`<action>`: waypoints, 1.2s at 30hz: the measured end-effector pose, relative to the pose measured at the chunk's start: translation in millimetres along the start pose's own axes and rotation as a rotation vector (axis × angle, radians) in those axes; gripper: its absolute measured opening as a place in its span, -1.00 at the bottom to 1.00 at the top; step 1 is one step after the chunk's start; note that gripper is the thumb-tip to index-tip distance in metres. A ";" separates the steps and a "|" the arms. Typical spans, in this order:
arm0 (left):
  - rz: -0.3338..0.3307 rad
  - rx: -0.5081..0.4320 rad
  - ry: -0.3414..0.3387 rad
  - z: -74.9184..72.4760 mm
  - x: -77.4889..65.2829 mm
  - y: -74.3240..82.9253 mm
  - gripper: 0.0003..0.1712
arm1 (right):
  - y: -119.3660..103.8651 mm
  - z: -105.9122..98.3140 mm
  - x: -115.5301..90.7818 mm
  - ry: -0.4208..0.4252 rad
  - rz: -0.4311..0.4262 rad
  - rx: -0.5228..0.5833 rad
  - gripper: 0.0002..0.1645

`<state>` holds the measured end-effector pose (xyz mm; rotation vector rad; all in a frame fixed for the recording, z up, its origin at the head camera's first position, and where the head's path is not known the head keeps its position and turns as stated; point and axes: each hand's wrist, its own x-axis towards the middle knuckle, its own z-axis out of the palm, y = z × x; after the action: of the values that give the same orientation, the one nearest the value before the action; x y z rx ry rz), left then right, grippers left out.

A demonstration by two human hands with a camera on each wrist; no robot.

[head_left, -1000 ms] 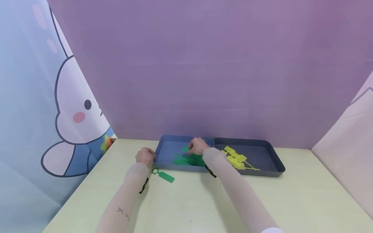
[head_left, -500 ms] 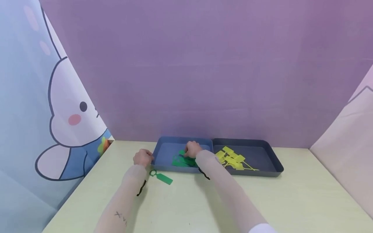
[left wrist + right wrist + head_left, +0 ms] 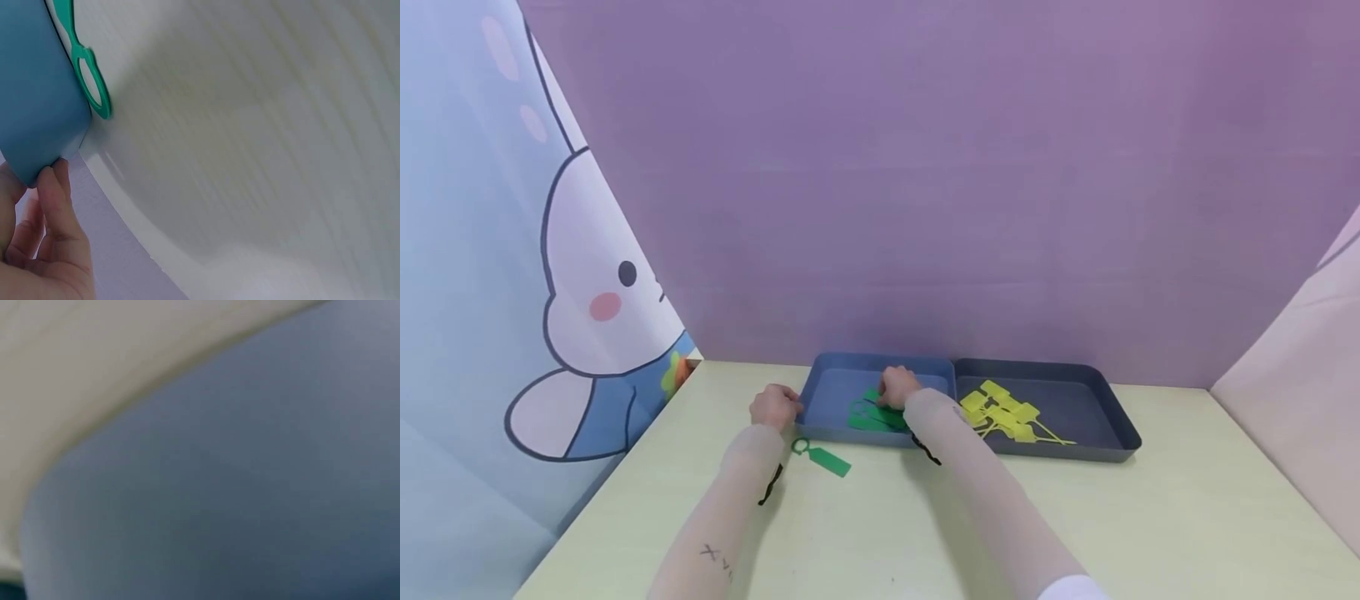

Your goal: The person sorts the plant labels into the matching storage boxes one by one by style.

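My left hand (image 3: 775,407) pinches the left rim of the blue tray (image 3: 831,383) between thumb and fingers. The left wrist view shows these fingers (image 3: 59,209) on the corner of the tray (image 3: 40,81). Inside that tray, my right hand (image 3: 899,385) reaches down with bent fingers to a heap of green tags (image 3: 867,417); whether it grips one is hidden. One loose green ring-ended tag (image 3: 829,462) lies on the table before the tray, its ring (image 3: 79,52) showing beside the tray in the left wrist view. The right wrist view is only a blurred blue-grey surface (image 3: 219,475) and a pale area.
A dark grey tray (image 3: 1090,417) adjoins the blue one on the right, holding several yellow tags (image 3: 1000,412) with thin tails. Both stand on the pale table (image 3: 880,525), near the purple backdrop (image 3: 970,208). A cartoon-printed cloth (image 3: 595,250) hangs at the left.
My right hand has moved slightly left and down over the green heap, uncovering more of the yellow tags. My left hand keeps hold of the tray rim. The head view has shifted a little.
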<state>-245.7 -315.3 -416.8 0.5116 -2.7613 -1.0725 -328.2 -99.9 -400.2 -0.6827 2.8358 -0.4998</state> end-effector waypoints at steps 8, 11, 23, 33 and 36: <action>0.017 0.008 -0.003 4.5 0.7 1.9 -0.78 | 5.6 1.2 -2.3 0.017 0.017 -0.007 -0.80; 0.018 0.005 -0.005 4.8 0.8 1.8 -0.77 | 8.2 2.0 1.8 -0.002 0.037 0.005 -0.79; 0.008 0.002 -0.006 1.4 2.0 3.1 -0.73 | 2.8 -5.2 0.3 -0.003 0.022 0.020 -0.64; 0.012 0.012 -0.024 0.7 1.6 -1.5 -0.71 | -9.3 -13.1 -15.0 0.000 -0.076 0.054 -0.60; 0.027 0.021 -0.018 -0.3 4.6 -2.6 -0.71 | -13.4 -17.8 -17.4 -0.005 -0.100 0.059 -0.58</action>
<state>-249.2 -318.9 -418.3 0.4681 -2.7895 -1.0483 -311.9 -98.0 -377.2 -0.8157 2.7803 -0.5943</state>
